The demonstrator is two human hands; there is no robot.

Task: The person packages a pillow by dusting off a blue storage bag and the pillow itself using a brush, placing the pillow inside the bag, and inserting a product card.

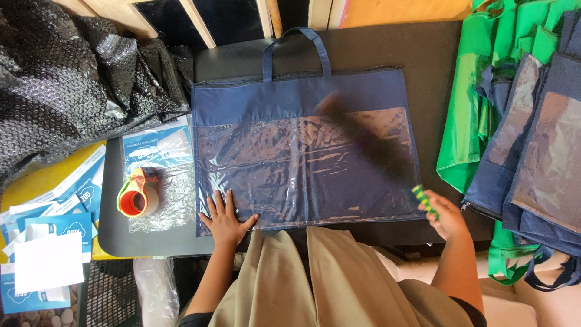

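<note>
A flat navy fabric bag (pixel 302 97) with two handles and a clear plastic front pocket lies on a dark table (pixel 387 48). My left hand (pixel 225 219) rests flat with fingers spread on the bag's lower left corner. My right hand (pixel 445 213) is at the bag's lower right corner, gripping the green and yellow handle of a brush. The dark brush (pixel 363 142) stretches diagonally across the plastic pocket and is blurred by motion.
An orange tape dispenser (pixel 138 194) sits on a plastic sleeve left of the bag. Black bubble wrap (pixel 66 79) is heaped at the top left. Blue and white leaflets (pixel 54 242) lie at the lower left. Stacked green and navy bags (pixel 526 121) fill the right side.
</note>
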